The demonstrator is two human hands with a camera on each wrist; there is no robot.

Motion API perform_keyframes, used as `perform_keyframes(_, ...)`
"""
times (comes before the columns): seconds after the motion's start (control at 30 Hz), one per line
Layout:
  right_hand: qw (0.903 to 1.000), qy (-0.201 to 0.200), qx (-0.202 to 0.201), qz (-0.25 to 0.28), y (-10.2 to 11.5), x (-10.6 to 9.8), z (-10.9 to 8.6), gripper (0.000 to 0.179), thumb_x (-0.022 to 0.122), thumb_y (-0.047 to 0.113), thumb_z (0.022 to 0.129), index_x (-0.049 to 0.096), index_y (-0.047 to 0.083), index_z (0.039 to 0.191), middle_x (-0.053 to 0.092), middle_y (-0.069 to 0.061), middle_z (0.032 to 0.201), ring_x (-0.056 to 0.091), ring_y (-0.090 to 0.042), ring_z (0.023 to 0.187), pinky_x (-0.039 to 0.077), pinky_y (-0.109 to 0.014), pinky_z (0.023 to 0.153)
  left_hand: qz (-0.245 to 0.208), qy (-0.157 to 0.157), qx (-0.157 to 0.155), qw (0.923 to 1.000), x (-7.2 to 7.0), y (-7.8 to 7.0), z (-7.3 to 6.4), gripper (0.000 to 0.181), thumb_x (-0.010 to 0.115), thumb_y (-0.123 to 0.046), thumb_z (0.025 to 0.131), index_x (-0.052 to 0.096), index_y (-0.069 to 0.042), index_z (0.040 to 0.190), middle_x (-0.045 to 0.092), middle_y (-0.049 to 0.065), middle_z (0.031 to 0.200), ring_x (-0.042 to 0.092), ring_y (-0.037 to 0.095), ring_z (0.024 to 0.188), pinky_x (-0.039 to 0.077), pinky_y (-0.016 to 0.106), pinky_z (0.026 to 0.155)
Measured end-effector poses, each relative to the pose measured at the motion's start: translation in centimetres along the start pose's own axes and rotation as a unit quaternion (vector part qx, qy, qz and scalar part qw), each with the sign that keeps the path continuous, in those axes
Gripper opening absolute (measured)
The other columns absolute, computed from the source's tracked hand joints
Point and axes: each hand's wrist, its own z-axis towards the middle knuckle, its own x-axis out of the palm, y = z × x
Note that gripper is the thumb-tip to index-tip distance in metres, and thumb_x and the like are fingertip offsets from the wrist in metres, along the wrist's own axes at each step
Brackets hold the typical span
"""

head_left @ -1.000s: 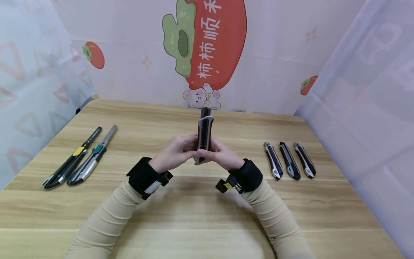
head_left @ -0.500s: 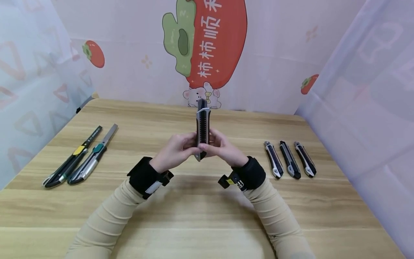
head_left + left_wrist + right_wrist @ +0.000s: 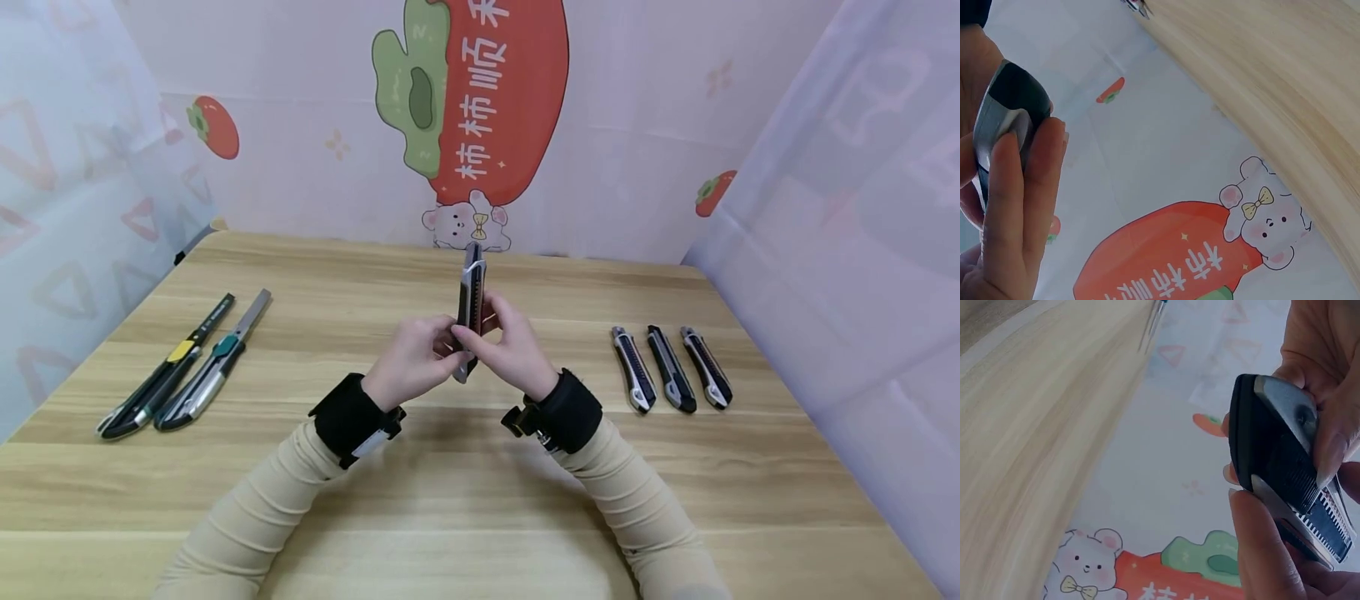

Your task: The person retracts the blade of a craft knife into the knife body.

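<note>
A black and silver utility knife (image 3: pixel 471 300) stands nearly upright above the middle of the table, its nose end up. My left hand (image 3: pixel 411 360) grips its lower part from the left, thumb near the butt. From the right, my right hand (image 3: pixel 510 343) pinches the body with the thumb across it. In the left wrist view, fingers (image 3: pixel 1005 200) lie along the silver and dark casing of the knife (image 3: pixel 1019 90). The right wrist view shows a thumb (image 3: pixel 1333 453) by the ridged slider of the knife (image 3: pixel 1272 437) and its toothed track.
Two larger utility knives, one with a yellow part (image 3: pixel 180 352) and one with a green part (image 3: pixel 225 346), lie at the left of the wooden table (image 3: pixel 450 517). Three smaller knives (image 3: pixel 672 371) lie in a row at the right. A printed cloth (image 3: pixel 615 125) hangs behind.
The knife rises slightly, then comes back down and turns so a narrower side faces the head camera. My left wrist has shifted a little right, and both hands stay on the knife.
</note>
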Motion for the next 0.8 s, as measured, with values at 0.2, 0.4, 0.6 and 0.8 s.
perform_keyframes(0.2,0.9993,0.031,0.019,-0.013,-0.2,-0.2,0.1,0.03,0.064,0.005,0.088,0.055,-0.011,0.112,0.062,-0.031,0.094,0.06,-0.038,0.085,0.055,-0.049,0.077,0.007,0.014,0.008,0.9999,0.3,0.2,-0.2,0.018,0.069,0.002,0.081,0.068,0.012,0.096,0.078,0.03,0.088,0.075,0.029,0.071,0.065,0.043,0.06)
perform_keyframes(0.4,0.9938,0.08,0.075,-0.019,-0.9,-0.6,0.4,0.034,0.062,0.006,0.09,0.052,-0.012,0.117,0.061,-0.025,0.092,0.058,-0.024,0.075,0.05,-0.022,0.058,0.056,0.073,-0.004,0.9958,0.1,1.1,-0.5,0.024,0.071,-0.013,0.085,0.067,0.006,0.1,0.08,0.024,0.087,0.074,0.026,0.075,0.065,0.043,0.068)
perform_keyframes(0.6,0.9744,0.118,0.189,-0.033,-2.7,-3.1,1.9,0.053,0.058,0.008,0.09,0.037,-0.01,0.135,0.057,-0.022,0.1,0.063,-0.025,0.079,0.059,-0.024,0.05,0.152,0.118,-0.095,0.9768,-3.8,3.0,-0.7,0.046,0.061,-0.029,0.093,0.058,0.01,0.119,0.072,0.034,0.109,0.069,0.04,0.095,0.06,0.055,0.084)
perform_keyframes(0.8,0.9437,0.138,0.277,-0.117,-5.3,-8.0,2.0,0.05,0.053,0.01,0.092,0.031,-0.01,0.131,0.058,-0.033,0.117,0.069,-0.034,0.087,0.06,-0.024,0.05,0.282,0.089,-0.164,0.9412,-12.1,7.1,-3.5,0.055,0.055,-0.024,0.095,0.047,0.018,0.13,0.062,0.046,0.117,0.063,0.053,0.099,0.055,0.064,0.084)
